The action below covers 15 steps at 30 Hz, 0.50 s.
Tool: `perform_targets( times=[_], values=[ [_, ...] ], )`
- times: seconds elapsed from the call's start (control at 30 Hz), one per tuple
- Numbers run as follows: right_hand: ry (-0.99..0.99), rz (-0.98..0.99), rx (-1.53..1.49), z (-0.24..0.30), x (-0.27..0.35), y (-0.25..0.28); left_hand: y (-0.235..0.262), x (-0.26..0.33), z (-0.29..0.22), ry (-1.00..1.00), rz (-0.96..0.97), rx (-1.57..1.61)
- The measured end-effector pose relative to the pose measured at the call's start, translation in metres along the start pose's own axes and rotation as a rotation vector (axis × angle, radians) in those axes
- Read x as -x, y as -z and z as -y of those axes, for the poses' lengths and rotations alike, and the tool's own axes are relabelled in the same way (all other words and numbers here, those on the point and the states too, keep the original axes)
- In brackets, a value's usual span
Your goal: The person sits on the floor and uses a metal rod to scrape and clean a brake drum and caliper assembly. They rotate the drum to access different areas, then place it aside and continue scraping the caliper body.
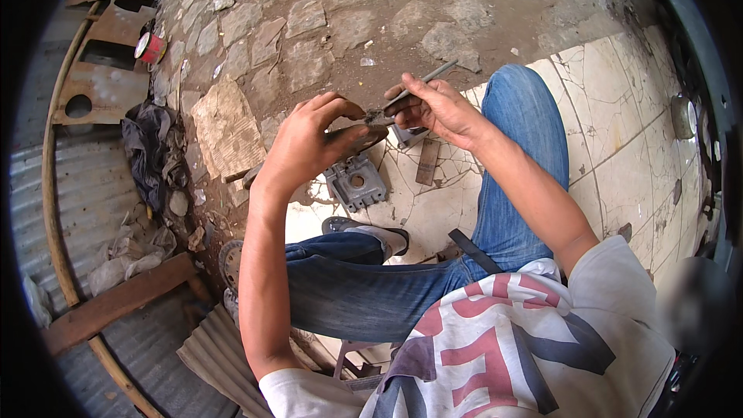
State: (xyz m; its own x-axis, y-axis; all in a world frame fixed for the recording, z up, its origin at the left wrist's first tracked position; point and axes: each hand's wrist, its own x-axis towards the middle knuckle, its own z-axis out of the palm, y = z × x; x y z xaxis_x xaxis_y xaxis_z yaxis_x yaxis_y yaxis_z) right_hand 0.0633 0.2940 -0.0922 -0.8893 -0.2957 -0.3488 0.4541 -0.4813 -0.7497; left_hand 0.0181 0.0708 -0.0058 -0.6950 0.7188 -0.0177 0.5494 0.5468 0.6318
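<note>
My left hand (313,135) is closed, fingers curled and thumb stretched toward a small dark piece (374,118) between my hands; its kind cannot be made out. My right hand (441,112) grips a thin grey rod (439,72), which slants up and to the right past the fingers. On the tiles below sits a grey cast metal block (370,193) with a round hole in its middle. Right of it lies a flat rusty metal bar (426,161). Another grey metal piece (408,136) is partly hidden under my right hand.
Cracked white tiles (611,101) lie under my legs, with stone paving (348,27) beyond. Flattened brown cardboard (226,128) and black cloth (151,155) lie at the left, beside corrugated metal sheets (35,209) and a wooden pole (53,178). A red tin (151,49) stands further off.
</note>
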Motion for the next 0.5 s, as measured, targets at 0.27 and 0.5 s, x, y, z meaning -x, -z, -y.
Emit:
perform_targets(
  times=[0.27, 0.5],
  values=[
    [0.03, 0.041, 0.023, -0.0029, -0.0016, 0.0025, 0.0024, 0.0016, -0.0015, 0.166, 0.045, 0.198],
    [0.012, 0.164, -0.086, 0.0001, 0.0006, -0.0034, 0.0051, 0.0026, 0.0026, 0.162, -0.019, 0.163]
  ],
)
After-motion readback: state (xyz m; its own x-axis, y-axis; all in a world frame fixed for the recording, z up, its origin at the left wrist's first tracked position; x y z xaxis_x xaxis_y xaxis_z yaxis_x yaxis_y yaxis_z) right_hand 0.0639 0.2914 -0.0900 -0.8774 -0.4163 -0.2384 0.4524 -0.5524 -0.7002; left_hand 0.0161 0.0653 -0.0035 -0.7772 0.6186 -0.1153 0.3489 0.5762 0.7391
